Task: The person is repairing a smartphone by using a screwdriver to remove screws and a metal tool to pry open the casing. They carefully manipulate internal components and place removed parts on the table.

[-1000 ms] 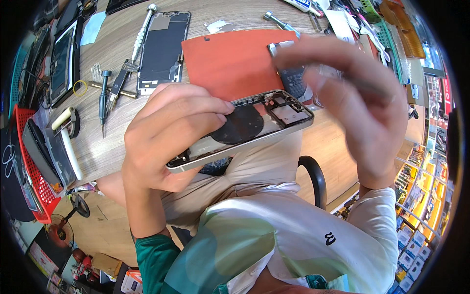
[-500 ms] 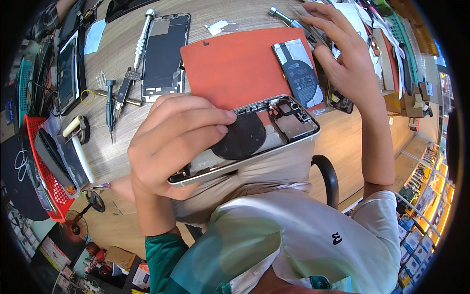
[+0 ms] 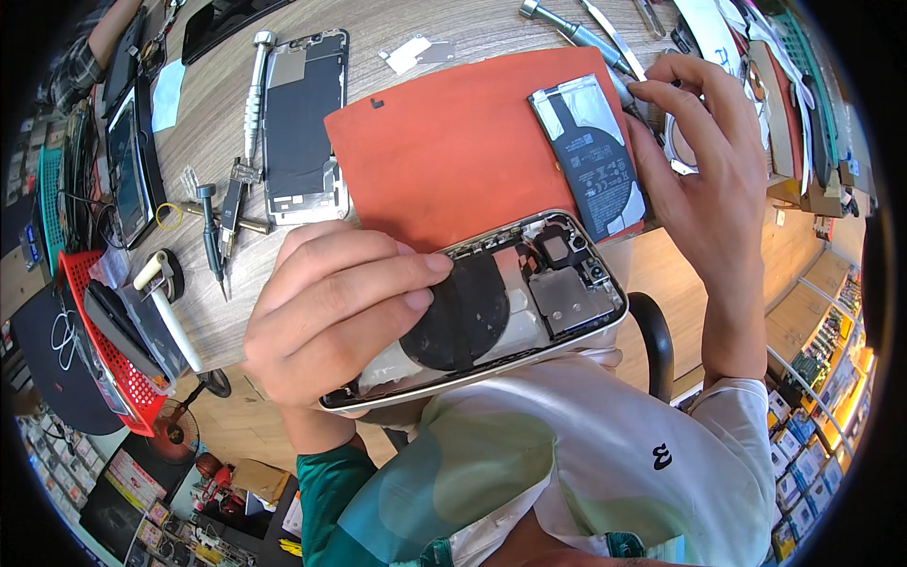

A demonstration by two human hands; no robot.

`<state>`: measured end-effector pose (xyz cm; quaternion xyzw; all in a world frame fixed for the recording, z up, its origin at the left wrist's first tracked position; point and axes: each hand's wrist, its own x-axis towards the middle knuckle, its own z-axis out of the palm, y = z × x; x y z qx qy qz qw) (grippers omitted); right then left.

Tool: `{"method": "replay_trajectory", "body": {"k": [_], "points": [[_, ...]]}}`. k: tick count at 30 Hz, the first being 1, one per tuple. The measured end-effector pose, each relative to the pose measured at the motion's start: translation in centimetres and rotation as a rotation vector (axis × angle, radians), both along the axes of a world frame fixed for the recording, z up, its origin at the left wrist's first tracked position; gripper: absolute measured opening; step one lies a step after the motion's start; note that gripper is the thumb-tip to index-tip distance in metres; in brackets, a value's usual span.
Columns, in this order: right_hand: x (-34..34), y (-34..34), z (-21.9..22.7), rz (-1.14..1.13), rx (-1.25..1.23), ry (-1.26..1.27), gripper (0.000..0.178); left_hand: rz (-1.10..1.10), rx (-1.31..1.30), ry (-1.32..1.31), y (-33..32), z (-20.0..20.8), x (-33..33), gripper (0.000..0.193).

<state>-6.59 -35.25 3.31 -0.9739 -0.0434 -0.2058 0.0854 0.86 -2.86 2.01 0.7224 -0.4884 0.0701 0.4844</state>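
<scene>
My left hand (image 3: 326,317) is closed around the left end of an opened phone housing (image 3: 525,340), fingers over its upper edge. The housing is tilted above the table's front edge, inside facing up, with a round black pad (image 3: 463,321) in the middle and a metal-shielded module (image 3: 570,298) at its right end. My right hand (image 3: 704,156) is over the table's right side, fingers bent and apart, with nothing visibly held. Its index fingertip is near the end of a slim metal tool (image 3: 612,36). Beside the thumb, a black phone battery (image 3: 595,165) lies on the orange mat (image 3: 435,151).
A detached phone screen (image 3: 307,123) lies left of the mat, with screwdrivers (image 3: 209,227) beside it. Small metal plates (image 3: 417,55) lie behind the mat. A red basket (image 3: 113,378) stands at the left edge. Another person's arm (image 3: 104,38) shows at far left.
The housing has tipped so more of its inside shows. My right hand has come slightly down and right, its fingers bending more. The table and mat appear shifted as the view moves.
</scene>
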Motion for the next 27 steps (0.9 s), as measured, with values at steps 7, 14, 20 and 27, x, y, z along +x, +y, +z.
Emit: {"method": "replay_trajectory", "body": {"k": [7, 14, 20, 27], "points": [[0.6, 0.2, -1.2, -0.008, 0.041, -0.125, 0.025, 0.044, -0.023, -0.006, 0.0, -0.5, -0.5, 0.043], [-0.1, 0.3, -0.1, -0.107, 0.249, -0.190, 0.025, 0.082, -0.017, 0.024, -0.8, 0.7, -1.1, 0.019], [-0.9, 0.5, 2.1, -0.008, 0.495, -0.213, 0.024, 0.029, -0.004, -0.027, -0.7, 0.8, -0.7, 0.026], [-1.1, 0.7, 2.8, 0.058, 0.437, -0.265, 0.025, 0.016, 0.014, -0.042, -0.5, 1.2, -0.7, 0.027]]}}
